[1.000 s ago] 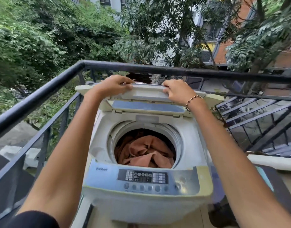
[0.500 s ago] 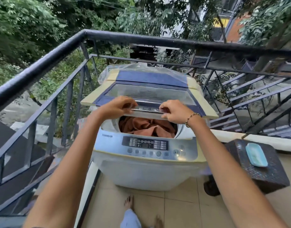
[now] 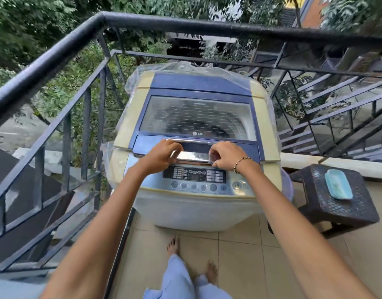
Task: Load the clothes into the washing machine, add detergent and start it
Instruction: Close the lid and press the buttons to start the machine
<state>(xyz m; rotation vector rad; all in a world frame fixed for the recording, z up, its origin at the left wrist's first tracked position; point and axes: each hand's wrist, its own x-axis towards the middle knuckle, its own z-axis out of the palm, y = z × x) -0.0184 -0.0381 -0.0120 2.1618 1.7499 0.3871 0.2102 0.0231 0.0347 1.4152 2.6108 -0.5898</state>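
A white top-loading washing machine (image 3: 192,210) stands on a balcony. Its blue and cream lid (image 3: 196,100) with a clear window lies almost flat, with a thin gap at the front edge. A sliver of orange-brown clothes (image 3: 193,162) shows through that gap. My left hand (image 3: 162,155) and my right hand (image 3: 225,157) both grip the lid's chrome handle (image 3: 194,156), fingers curled over it. The control panel (image 3: 194,175) with its row of round buttons sits just below my hands.
A black metal railing (image 3: 56,61) wraps the left and back sides of the machine. A dark wicker stool (image 3: 345,214) at the right carries a light blue dish (image 3: 337,186). My bare feet stand on the tiled floor (image 3: 237,249) before the machine.
The lid has swung down from upright to nearly shut, with both hands on its handle. The clothes in the drum are now almost fully covered.
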